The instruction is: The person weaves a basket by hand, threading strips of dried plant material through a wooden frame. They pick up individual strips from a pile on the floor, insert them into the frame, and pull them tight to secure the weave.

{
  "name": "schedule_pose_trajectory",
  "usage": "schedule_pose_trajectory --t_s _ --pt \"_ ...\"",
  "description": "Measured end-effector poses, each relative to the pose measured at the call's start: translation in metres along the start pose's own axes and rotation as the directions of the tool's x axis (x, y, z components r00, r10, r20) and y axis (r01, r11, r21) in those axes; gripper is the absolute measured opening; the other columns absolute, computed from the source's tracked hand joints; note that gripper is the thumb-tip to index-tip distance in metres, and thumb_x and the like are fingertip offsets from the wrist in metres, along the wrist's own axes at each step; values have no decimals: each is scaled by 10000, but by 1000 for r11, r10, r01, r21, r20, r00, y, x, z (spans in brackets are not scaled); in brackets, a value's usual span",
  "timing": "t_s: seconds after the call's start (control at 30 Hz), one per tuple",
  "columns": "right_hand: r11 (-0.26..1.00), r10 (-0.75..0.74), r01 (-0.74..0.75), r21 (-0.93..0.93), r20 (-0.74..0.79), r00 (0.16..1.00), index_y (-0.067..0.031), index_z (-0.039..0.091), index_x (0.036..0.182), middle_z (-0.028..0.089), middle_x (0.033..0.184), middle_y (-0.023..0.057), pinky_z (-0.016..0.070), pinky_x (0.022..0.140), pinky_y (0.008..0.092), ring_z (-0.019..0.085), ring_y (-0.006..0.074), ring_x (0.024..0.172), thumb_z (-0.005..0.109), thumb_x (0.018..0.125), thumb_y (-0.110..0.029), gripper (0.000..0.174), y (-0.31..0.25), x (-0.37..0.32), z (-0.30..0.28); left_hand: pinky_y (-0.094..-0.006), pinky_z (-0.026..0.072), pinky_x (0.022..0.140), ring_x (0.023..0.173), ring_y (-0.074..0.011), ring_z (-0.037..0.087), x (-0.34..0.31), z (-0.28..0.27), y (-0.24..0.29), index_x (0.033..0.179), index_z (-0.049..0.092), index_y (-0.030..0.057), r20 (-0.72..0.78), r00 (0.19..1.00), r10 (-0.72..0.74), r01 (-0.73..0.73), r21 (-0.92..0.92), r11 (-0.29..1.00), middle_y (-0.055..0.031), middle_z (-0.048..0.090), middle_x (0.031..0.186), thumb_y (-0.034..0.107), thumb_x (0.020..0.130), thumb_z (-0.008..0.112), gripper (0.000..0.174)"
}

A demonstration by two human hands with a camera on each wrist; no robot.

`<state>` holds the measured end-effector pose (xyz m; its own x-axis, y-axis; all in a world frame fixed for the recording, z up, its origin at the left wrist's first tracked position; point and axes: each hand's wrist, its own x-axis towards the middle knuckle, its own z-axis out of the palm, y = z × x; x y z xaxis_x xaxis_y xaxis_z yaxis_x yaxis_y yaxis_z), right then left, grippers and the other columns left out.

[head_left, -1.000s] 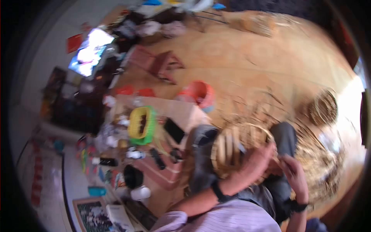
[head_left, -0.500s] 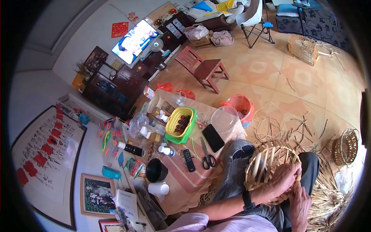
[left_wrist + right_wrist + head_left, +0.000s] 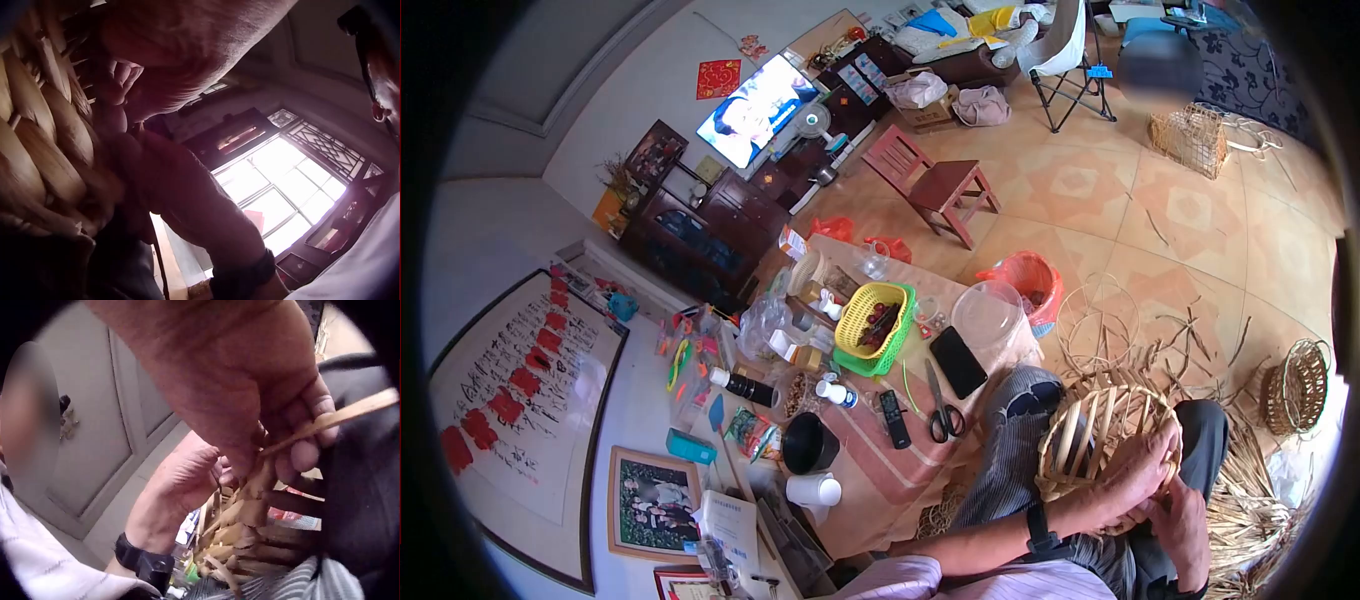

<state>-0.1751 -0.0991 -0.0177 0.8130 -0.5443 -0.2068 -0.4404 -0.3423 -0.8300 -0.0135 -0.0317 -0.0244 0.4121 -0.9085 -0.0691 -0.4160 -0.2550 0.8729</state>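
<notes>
A round basket of pale woven strips (image 3: 1100, 425) rests on the person's lap, tilted, its ribs showing. The left hand (image 3: 1135, 475) grips its rim on the right side. Close beside it, the right hand (image 3: 1180, 530) has its fingers curled at the same rim. In the right wrist view a flat strip (image 3: 356, 412) runs out between the fingers of the right hand (image 3: 250, 381), which pinches it at the braided edge (image 3: 234, 531). Thick braided strips (image 3: 50, 125) fill the left side of the left wrist view; some fingertips are hidden there.
Left of the lap, a low table (image 3: 870, 500) bears scissors (image 3: 940, 405), a phone (image 3: 958, 362), a black bowl (image 3: 808, 442) and stacked baskets with fruit (image 3: 875, 325). Loose strips (image 3: 1250, 510) lie at the right, near another woven basket (image 3: 1297, 385). A lined bucket (image 3: 1030, 285) stands beyond the table.
The head view swung and then steadied, becoming sharp. Earlier the hands were apart at the rim; now they are close together there. The basket remains on the lap.
</notes>
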Motion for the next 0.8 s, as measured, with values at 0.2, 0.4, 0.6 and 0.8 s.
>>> schedule_pose_trajectory --t_s 0.2,0.4,0.6,0.8 --pt "921 29 -98 377 183 983 29 693 1112 766 885 99 526 726 351 647 111 799 914 830 -313 495 6 7 -6 -499 538 693 796 -431 698 3 18 -19 1084 472 14 -61 996 58 -60 -19 998 -224 653 816 22 889 675 281" --pt "951 -58 -1 309 182 982 50 680 1120 769 872 66 536 722 279 668 83 793 886 882 -305 474 7 4 -11 -484 534 621 708 -416 686 -5 10 -8 1114 457 -17 16 992 123 -124 107 986 -236 643 775 27 941 617 239" --pt "925 256 -227 303 -58 965 3 686 1096 632 691 5 430 521 239 542 70 536 811 901 -144 274 0 -8 -28 -486 524 619 722 -413 687 -19 -1 -3 1124 462 -24 17 979 203 -203 130 971 -225 635 747 37 958 628 243" --pt "993 4 48 106 -446 895 -18 683 935 636 833 121 507 692 352 622 223 752 711 826 24 120 9 4 -12 -424 520 597 697 -356 695 -20 -9 -6 1069 550 -3 9 999 38 -39 159 987 -199 651 753 109 887 772 309"
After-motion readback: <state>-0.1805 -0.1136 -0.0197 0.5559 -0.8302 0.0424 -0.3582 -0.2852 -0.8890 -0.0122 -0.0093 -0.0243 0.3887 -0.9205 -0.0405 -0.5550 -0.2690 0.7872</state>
